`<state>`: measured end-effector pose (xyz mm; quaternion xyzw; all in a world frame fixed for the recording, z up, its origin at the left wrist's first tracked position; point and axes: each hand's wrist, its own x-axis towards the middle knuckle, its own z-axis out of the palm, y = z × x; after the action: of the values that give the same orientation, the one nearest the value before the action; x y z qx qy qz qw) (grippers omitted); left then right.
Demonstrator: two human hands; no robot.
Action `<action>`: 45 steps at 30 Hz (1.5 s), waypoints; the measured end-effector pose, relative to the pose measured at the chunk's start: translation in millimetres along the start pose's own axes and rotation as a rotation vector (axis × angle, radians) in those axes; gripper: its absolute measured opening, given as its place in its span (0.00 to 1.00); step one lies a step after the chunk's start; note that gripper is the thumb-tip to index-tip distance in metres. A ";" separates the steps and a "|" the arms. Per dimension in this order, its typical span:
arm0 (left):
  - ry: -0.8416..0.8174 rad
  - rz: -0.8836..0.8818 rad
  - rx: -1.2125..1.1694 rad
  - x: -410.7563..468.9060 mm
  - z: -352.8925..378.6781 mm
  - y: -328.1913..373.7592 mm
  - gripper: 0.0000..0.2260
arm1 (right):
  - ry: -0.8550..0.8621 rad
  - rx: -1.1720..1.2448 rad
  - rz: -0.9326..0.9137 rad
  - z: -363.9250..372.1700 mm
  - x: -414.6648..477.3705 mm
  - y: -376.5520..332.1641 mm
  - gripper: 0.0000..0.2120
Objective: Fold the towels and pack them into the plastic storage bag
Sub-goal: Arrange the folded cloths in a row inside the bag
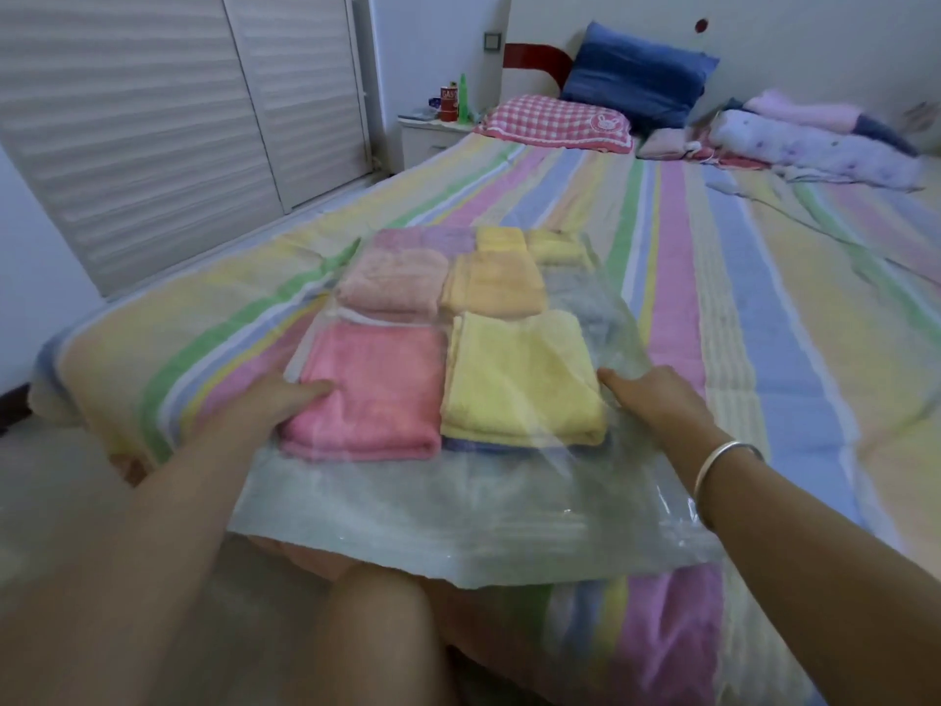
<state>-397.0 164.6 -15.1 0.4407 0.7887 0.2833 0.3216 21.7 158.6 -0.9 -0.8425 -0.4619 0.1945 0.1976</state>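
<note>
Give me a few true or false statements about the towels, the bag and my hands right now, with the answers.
The pink towel lies left of the yellow towel inside the plastic bag. True.
The plastic bag lies on the floor. False: it lies on the striped bed.
The left hand touches the pink towel. True.
Both wrists are bare. False: the right hand has a silver bracelet at its wrist.

Dim, flat, bluish indoor light; shadows faint. Pale sheen on the plastic storage bag (483,522), near flap. My forearms (814,542) beside the bag look soft; pillows (636,84) beyond it softer.
</note>
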 end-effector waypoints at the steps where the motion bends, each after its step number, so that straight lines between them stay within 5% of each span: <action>1: 0.006 -0.008 -0.024 -0.6 8.1 -0.7 0.38 | 0.041 -0.039 -0.019 -1.4 2.9 2.9 0.39; 6: -0.005 0.125 -0.272 -15.4 49.2 0.3 0.30 | 0.292 -0.234 -0.175 -32.7 34.6 13.0 0.33; 10: 0.010 -0.107 -0.499 -64.4 104.0 29.2 0.23 | 0.410 -0.323 -0.280 -57.0 84.7 23.6 0.30; 16: 0.130 -0.070 -0.562 -118.3 172.7 72.3 0.27 | 0.336 -0.420 -0.327 -63.2 122.0 29.2 0.27; 21: 0.046 -0.068 -0.719 -148.8 174.7 69.1 0.20 | 0.176 -0.193 -0.679 -42.7 42.2 36.9 0.21; 25: -0.056 -0.024 -0.526 -185.4 152.6 50.5 0.26 | 0.227 -0.194 -1.043 -17.2 -42.3 56.0 0.19; 28: -0.105 0.036 -0.487 -221.5 145.5 35.5 0.25 | -0.057 -0.289 -0.956 5.1 -81.0 71.7 0.32; 31: -0.200 0.130 -0.438 -250.0 148.1 20.5 0.14 | -0.083 -0.289 -0.903 13.2 -95.3 88.2 0.35; 38: -0.186 0.316 -0.372 -263.9 156.3 3.8 0.28 | 0.148 0.336 -0.713 -1.8 -174.1 105.3 0.07; 45: -0.107 0.362 -0.443 -255.5 158.7 -9.2 0.22 | -0.631 0.534 -0.293 31.6 -217.9 95.9 0.23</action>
<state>-178.2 -37.8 -56.5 0.5078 0.5982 0.4777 0.3951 -35.6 -70.4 -45.2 -0.5867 -0.5480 0.5247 0.2832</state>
